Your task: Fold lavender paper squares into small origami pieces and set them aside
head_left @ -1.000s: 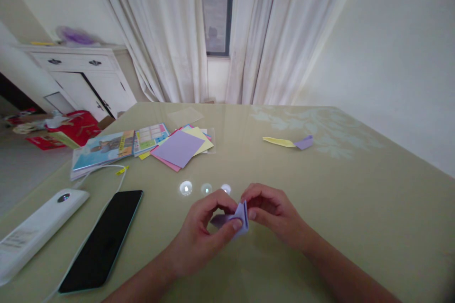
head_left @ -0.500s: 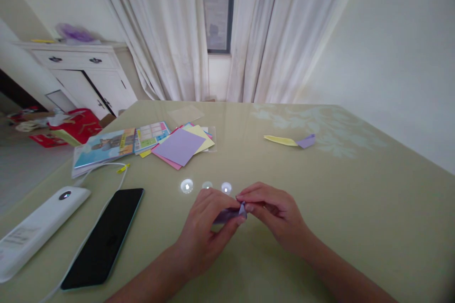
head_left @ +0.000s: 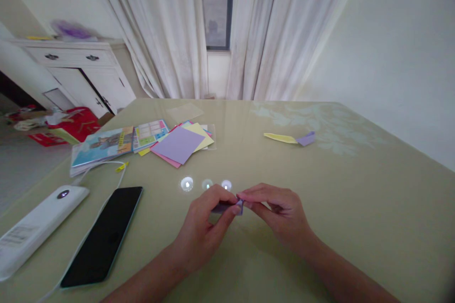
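Note:
Between my two hands, near the front middle of the table, is a small folded piece of purple paper [head_left: 240,207]. My left hand [head_left: 208,222] is closed on it, thumb in front and fingers behind, covering most of it. At the paper's right end, the thumb and fingertips of my right hand [head_left: 279,208] pinch its upper corner. Farther off to the right lies a folded paper piece [head_left: 282,138], yellow along its long part and purple at its right tip.
Squares of coloured paper [head_left: 179,144] are stacked beyond my left hand, beside booklets [head_left: 103,147]. A black phone [head_left: 103,236], a white power bank [head_left: 39,229] and a white cable [head_left: 122,177] lie at the left. Curtains [head_left: 177,28] hang behind the table [head_left: 355,208].
Both hands stay on the purple paper. My left hand has tilted slightly, and less of the paper's right end shows between my fingertips. The whole view has shifted a little.

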Motion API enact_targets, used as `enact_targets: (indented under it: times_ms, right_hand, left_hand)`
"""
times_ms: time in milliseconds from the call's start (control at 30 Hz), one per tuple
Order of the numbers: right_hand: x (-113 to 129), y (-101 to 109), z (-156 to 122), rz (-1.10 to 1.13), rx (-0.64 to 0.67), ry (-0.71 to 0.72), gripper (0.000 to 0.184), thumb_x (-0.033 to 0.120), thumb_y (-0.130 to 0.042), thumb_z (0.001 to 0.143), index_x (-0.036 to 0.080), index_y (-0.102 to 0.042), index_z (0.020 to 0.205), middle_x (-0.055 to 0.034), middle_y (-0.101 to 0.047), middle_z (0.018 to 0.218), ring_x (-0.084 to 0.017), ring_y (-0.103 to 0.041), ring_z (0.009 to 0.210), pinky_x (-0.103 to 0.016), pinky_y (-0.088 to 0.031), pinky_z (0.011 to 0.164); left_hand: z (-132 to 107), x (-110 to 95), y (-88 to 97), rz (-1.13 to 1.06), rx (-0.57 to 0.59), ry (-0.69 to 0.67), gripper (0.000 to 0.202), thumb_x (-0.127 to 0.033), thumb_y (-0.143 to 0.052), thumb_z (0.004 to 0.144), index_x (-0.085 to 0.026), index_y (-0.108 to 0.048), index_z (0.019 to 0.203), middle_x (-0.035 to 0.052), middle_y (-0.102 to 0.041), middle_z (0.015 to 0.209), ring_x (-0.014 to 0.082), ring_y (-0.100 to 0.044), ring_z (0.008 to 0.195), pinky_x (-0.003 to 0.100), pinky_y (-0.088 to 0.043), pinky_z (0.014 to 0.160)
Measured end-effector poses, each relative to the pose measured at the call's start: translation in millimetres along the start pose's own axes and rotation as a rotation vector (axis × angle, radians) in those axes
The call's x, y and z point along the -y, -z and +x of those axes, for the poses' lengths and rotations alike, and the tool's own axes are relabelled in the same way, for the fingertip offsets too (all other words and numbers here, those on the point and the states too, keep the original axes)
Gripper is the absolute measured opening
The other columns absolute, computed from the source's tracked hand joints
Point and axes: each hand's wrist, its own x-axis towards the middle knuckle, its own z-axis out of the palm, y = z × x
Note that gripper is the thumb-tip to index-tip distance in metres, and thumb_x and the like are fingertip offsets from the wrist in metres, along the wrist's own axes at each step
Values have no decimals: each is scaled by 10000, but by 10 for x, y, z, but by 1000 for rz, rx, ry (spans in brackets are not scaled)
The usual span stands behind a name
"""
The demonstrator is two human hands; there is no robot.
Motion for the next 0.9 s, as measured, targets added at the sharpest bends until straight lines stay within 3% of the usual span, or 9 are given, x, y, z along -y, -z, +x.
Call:
enact_targets:
  times_ms: [100, 300, 467, 633, 900]
  right_hand:
    - [2, -6, 1, 14, 7, -28, 283, 124, -782, 951, 325, -863, 1133, -45, -865, 1019, -192, -819, 903, -275, -649, 773]
    - [-24, -9, -20, 48, -11, -80, 276, 116, -789, 940, 335, -870, 1086, -28, -866, 1009, -183, -821, 910, -272, -644, 817]
    - [-19, -21, -37, 57, 7, -108, 240, 147, -824, 922, 306, -868, 1096, -46, -860, 989, -207, -820, 912, -315, -651, 832]
    - [-5, -31, -43, 60, -9, -113, 195, 158, -842, 905, 293, -874, 1042, -47, -861, 977, -203, -817, 900, -308, -643, 831]
    - [-71, 50, -18, 52, -74, -246, 90, 227, -820, 922, 250, -860, 1000, -50, -848, 941, -177, -791, 862, -263, -626, 785]
  left_hand:
    - [15, -11, -8, -11, -10, -20, 73, -200, -647, 1039, -230, -709, 1012, 8, -703, 939, 145, -673, 862, 248, -526, 767]
    - [12, -28, -4, -21, -26, 67, 51, -197, -723, 984, -238, -729, 1012, -4, -742, 935, 151, -695, 845, 253, -539, 761]
    - [23, -47, -2, 26, -58, 3, 64, -169, -689, 985, -229, -712, 988, -2, -722, 909, 147, -677, 823, 251, -526, 740]
    - [18, -32, 7, 53, -15, 7, 67, -165, -714, 980, -231, -704, 978, -12, -717, 903, 131, -675, 799, 229, -518, 716]
    - [56, 66, 57, 266, -6, -49, 142, -229, -810, 943, -226, -689, 1018, 0, -720, 943, 176, -678, 855, 271, -524, 749]
